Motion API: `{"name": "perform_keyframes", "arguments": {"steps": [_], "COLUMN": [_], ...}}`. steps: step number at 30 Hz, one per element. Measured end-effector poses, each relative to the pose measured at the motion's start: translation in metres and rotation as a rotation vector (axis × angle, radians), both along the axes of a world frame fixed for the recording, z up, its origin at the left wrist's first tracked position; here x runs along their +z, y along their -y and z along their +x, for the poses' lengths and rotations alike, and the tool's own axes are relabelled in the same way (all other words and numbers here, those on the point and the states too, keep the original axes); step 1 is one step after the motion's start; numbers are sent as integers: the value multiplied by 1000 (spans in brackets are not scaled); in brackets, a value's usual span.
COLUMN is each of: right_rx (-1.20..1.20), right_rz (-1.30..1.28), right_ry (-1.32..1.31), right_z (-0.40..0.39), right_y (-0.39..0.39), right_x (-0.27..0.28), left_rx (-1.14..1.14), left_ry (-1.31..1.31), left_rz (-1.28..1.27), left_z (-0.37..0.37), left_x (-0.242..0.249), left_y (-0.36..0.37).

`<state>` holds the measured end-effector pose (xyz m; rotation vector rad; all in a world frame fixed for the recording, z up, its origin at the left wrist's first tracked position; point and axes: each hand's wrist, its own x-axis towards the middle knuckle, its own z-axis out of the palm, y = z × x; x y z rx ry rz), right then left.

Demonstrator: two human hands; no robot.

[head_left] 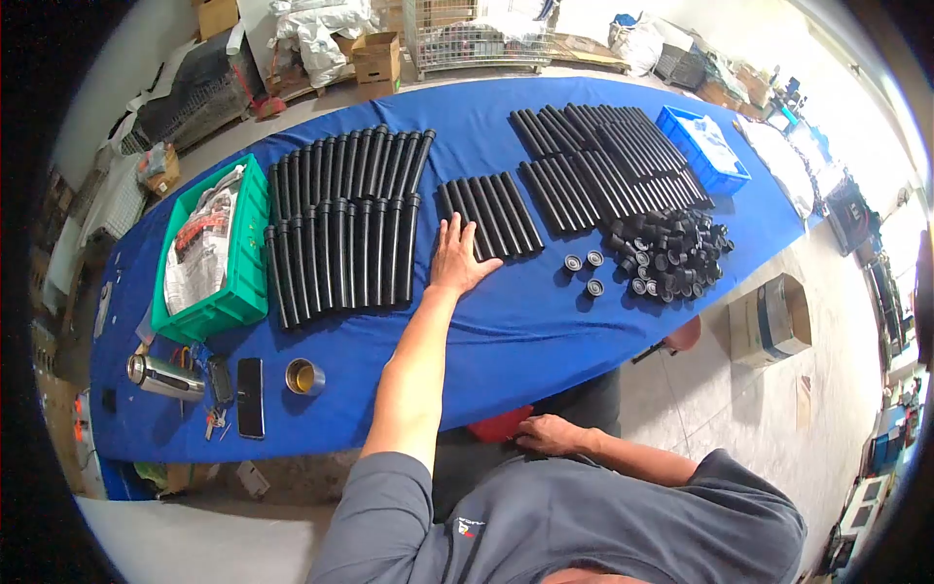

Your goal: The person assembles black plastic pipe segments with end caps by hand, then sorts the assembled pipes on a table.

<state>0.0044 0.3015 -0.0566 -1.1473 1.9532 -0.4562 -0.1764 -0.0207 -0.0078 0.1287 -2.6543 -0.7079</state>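
Item: one row of slim, straight black tubes [489, 214], mid-way along the blue-cloth-covered desk [545, 316]. Left hand [457, 255]: spread open, palm down, fingers on the row's leftmost tubes, nothing gripped. Right hand [547, 434]: loosely curled by a red object [498, 424] at the lap; whether it grips, cannot tell. Adjacent: two rows of black capped tubes [366, 248], left; heaped round black caps [671, 255], right.
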Motion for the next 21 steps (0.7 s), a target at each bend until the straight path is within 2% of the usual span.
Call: {"name": "perform_keyframes", "arguments": {"steps": [1,4,5,6,8,9,10,11,12,13,16,21], "right_rx": [-2,36,62,161,321,386,308,330,481,570,794,883], "right_rz": [-81,-14,-106,-76,-38,-243,-477,-745,-1156,-1336,-1318,-1171], "right_ry": [3,-28,-56,-66,-93,-210,-237,-279,-559,-683,-531,-309], "right_z": [0,1,3,-2,-16,-22,-19,-13,-3,3,28,44], "right_y": [0,2,0,4,35,55,79,114,143,167,233,270], "right_x": [9,36,36,57,144,184,226,242,297,328,361,346], "left_rx": [10,19,17,7,4,-35,-55,-73,-81,-80,-39,-18], "left_ry": [-7,-1,-13,-22,-51,-110,-159,-179,-173,-119,-60,-45], "left_rz": [-22,-38,-36,-8,-55,-53,-64,-79,-70,-64,-74,-70], "left_z": [-1,-2,-2,0,-3,-3,-5,-5,-5,-3,-6,-7], "left_x": [-2,-4,-4,0,-6,-6,-11,-9,-7,-2,-10,-4], "left_y": [0,0,-1,-2,0,1,2,2,0,-3,3,1]}}
